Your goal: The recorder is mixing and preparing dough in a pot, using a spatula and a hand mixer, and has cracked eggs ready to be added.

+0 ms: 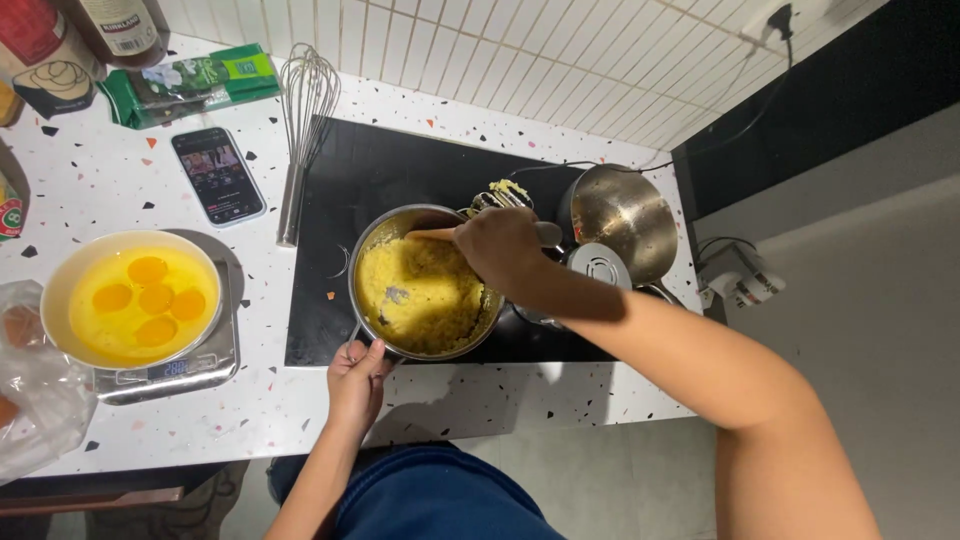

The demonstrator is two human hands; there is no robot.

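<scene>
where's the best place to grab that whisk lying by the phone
Grip the whisk by its straight metal handle, the end nearest the person, coming from above. It lies flat on the counter, wire loops pointing toward the tiled wall; the handle is slim, rigid and free, beside the phone.

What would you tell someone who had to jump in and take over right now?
Left hand: fingers grip the handle of the round steel pot, steadying it on the black cooktop.
Right hand: closed on the wooden spoon, its tip down in the lumpy yellow dough.
Done: dough is in the pot, thick and clumpy.
Not yet added: cracked eggs in the yellow bowl on the silver scale. The wire whisk lies unused.
</scene>
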